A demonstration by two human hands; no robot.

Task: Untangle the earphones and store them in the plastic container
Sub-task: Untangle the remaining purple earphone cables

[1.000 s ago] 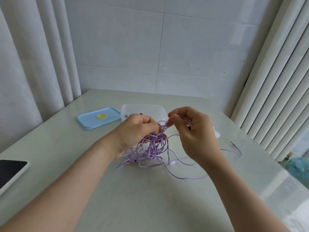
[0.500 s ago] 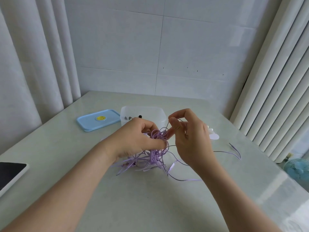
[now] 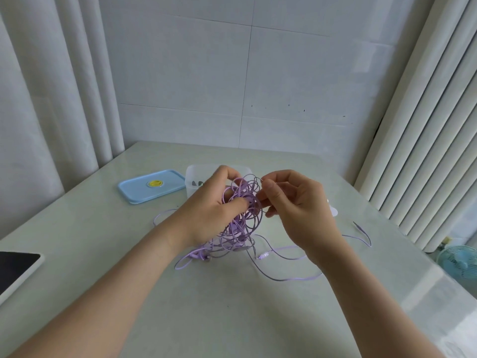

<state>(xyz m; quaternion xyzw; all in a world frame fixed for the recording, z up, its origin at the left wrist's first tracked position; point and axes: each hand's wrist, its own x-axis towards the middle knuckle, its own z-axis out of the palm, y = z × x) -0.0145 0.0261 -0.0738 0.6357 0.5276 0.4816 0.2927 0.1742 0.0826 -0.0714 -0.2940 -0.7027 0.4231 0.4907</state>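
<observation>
The tangled earphones, thin purple cords in looping coils, are gripped by the left hand just above the smooth pale table. One strand is pinched by the right hand. Behind stands a translucent plastic container, with a flat blue lid beside it.

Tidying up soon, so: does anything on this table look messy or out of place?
The purple earphones are a knotted clump gripped by the left hand, a strand pinched by the right hand, loose ends trailing across the table. The blue lid lies off, left of the plastic container.
</observation>
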